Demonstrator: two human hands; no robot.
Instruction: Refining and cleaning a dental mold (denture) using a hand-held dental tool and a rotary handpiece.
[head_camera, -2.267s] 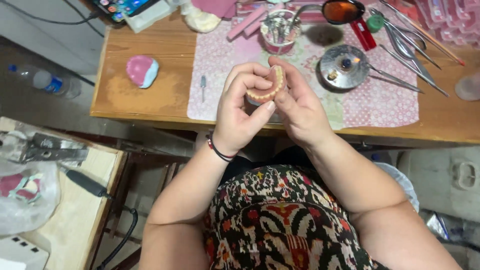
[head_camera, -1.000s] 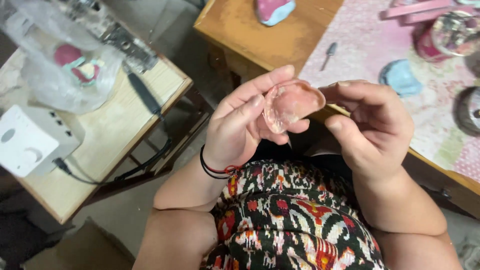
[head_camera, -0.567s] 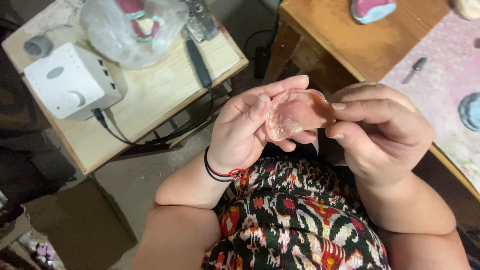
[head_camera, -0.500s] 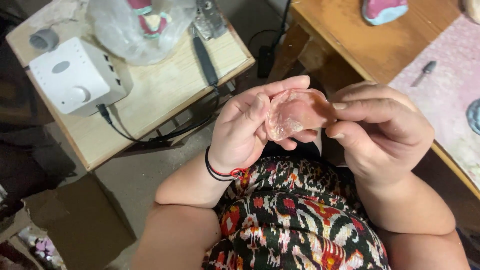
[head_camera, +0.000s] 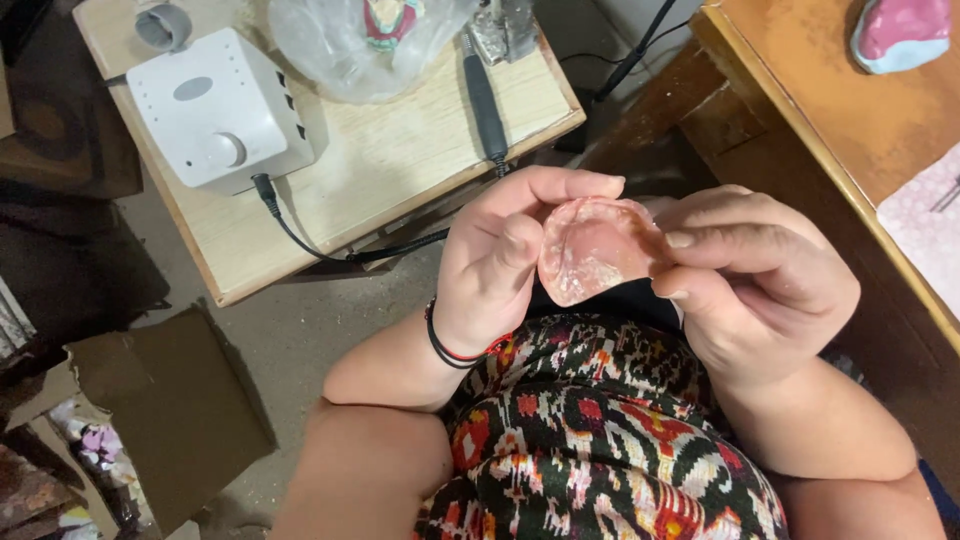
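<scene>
A: Where is the pink denture plate (head_camera: 598, 245)?

B: Above the lap, between both hands. The left hand (head_camera: 497, 262) and right hand (head_camera: 762, 282) each close their grip on its edges.

A: How will it handle?

B: Light, stiff, probably fragile; hold the rim. The clear plastic bag (head_camera: 350, 50) on the small worktop (head_camera: 390, 170) contains a pink model.

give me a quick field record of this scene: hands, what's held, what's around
left hand: grip on the left edge of the pink denture plate, thumb on its face
right hand: grip on the plate's right edge
plate: held over the lap, hollow side up
side table: white control box, black handpiece, clear plastic bag
wooden bench: pink and blue cast, top right
floor: cardboard piece
</scene>
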